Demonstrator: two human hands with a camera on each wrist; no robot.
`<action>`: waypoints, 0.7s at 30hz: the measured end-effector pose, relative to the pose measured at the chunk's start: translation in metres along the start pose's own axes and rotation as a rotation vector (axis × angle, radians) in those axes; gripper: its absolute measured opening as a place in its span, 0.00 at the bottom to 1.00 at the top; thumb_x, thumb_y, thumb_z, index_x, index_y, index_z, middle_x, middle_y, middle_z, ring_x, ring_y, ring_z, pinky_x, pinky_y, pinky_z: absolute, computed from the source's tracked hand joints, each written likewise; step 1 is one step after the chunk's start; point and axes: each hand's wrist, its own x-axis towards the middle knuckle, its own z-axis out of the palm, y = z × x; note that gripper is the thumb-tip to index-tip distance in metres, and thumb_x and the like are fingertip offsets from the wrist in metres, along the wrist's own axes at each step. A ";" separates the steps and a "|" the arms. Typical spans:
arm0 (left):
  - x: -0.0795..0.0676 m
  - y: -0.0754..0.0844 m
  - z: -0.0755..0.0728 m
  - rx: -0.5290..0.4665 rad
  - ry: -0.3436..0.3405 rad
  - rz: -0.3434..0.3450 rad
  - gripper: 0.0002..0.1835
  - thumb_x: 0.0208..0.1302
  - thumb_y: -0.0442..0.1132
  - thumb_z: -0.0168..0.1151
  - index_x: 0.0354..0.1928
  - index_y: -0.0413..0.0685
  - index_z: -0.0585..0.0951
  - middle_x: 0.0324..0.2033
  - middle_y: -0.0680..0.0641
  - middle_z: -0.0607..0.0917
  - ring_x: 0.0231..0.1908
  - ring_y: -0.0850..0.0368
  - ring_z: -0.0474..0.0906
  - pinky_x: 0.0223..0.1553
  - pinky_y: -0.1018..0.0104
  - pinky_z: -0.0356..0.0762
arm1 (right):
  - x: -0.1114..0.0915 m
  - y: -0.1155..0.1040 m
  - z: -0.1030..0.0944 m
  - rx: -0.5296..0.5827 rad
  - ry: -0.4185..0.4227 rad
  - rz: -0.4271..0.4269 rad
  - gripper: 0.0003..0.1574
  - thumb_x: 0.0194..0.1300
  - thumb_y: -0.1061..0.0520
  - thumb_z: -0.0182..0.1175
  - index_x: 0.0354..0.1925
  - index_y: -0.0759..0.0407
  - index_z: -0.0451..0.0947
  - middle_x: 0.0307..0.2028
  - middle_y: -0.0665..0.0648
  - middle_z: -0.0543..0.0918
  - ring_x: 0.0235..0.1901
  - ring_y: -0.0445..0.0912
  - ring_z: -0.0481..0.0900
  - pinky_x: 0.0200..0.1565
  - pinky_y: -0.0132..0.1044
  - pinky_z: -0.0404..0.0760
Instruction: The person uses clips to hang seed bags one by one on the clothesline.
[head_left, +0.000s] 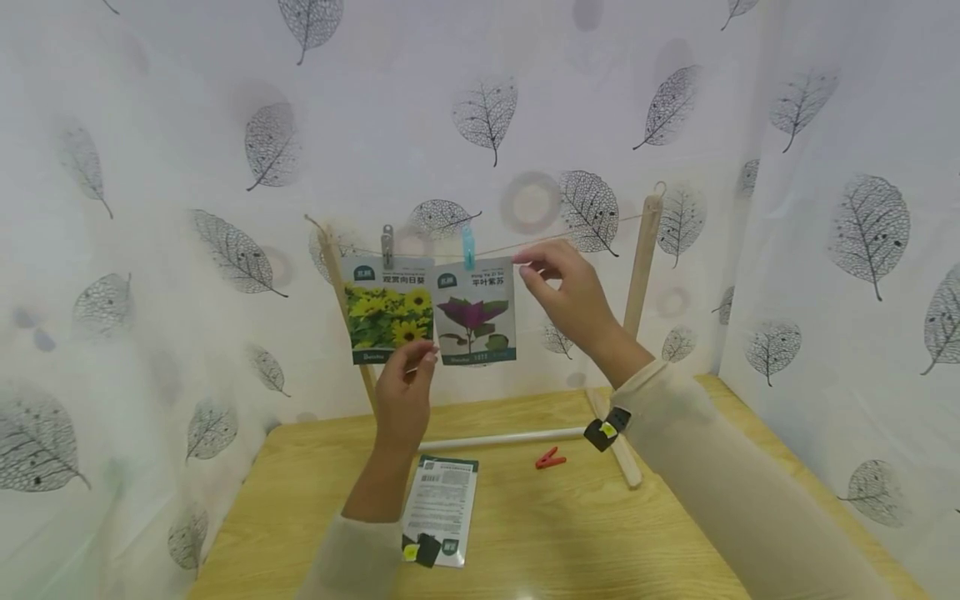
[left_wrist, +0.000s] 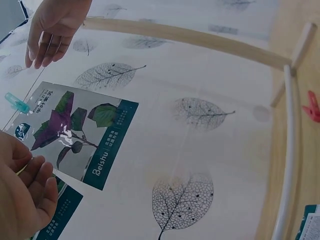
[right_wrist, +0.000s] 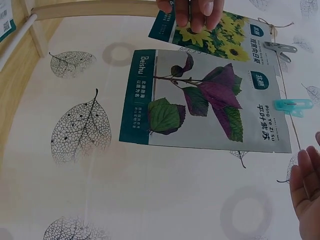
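Observation:
Two seed packets hang side by side from a thin string (head_left: pixel 551 241). A grey clothespin (head_left: pixel 387 247) is at the top of the yellow-flower packet (head_left: pixel 386 308); a light-blue clothespin (head_left: pixel 468 248) clips the purple-leaf packet (head_left: pixel 480 292). My left hand (head_left: pixel 405 396), fingers loosely bent, is at the packets' lower edges and overlaps the yellow-flower one in the right wrist view. Beside the purple-leaf packet's upper right corner is my right hand (head_left: pixel 573 292). Seen from the right wrist, the right fingers (right_wrist: pixel 299 185) are relaxed and apart from the packet, holding nothing.
Wooden posts (head_left: pixel 643 258) carry the string at both ends, with a white rod (head_left: pixel 502 438) low between them. On the wooden table (head_left: pixel 300 492) lie a third packet (head_left: pixel 442 508), back side up, and a red clothespin (head_left: pixel 551 458). A leaf-print curtain (head_left: pixel 405 100) hangs behind.

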 end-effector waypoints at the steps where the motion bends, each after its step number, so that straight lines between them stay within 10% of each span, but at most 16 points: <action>1: 0.000 -0.001 0.000 0.002 -0.001 -0.002 0.13 0.75 0.42 0.57 0.55 0.46 0.80 0.50 0.47 0.85 0.53 0.58 0.79 0.49 0.77 0.76 | -0.001 0.001 0.000 0.003 -0.001 0.005 0.12 0.74 0.61 0.58 0.52 0.60 0.81 0.50 0.57 0.82 0.46 0.44 0.79 0.51 0.29 0.80; 21: -0.003 -0.008 -0.003 -0.031 -0.008 -0.018 0.12 0.75 0.43 0.59 0.54 0.48 0.82 0.50 0.49 0.85 0.51 0.61 0.78 0.48 0.76 0.75 | -0.015 0.009 0.000 0.020 -0.012 0.048 0.13 0.75 0.58 0.57 0.54 0.58 0.81 0.50 0.55 0.82 0.49 0.44 0.79 0.56 0.35 0.81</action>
